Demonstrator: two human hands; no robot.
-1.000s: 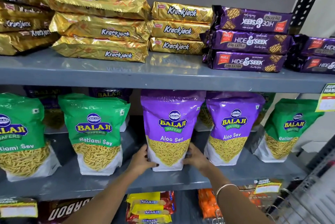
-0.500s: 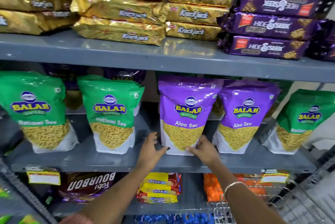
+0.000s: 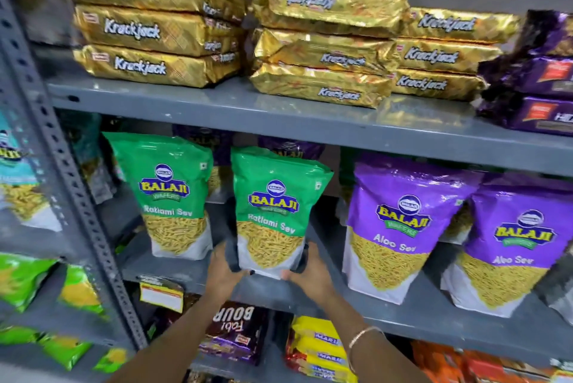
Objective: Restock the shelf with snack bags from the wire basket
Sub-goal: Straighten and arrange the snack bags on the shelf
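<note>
A green Ratlami Sev bag (image 3: 273, 212) stands upright near the front edge of the grey middle shelf (image 3: 403, 317). My left hand (image 3: 221, 271) grips its lower left corner and my right hand (image 3: 310, 272) grips its lower right corner. A second green Ratlami Sev bag (image 3: 170, 196) stands just to its left. To the right stand two purple Aloo Sev bags (image 3: 400, 227) (image 3: 514, 249). The wire basket is out of view.
Gold Krackjack packs (image 3: 322, 41) and purple Hide & Seek packs (image 3: 539, 94) fill the upper shelf. More bags stand behind the front row. Bourbon (image 3: 235, 330) and Marie packs (image 3: 322, 348) lie on the lower shelf. A perforated grey upright (image 3: 62, 165) stands at left.
Both hands left the purple Aloo Sev bag and moved left to the green Ratlami Sev bag, which they now hold at its base. The view swung left.
</note>
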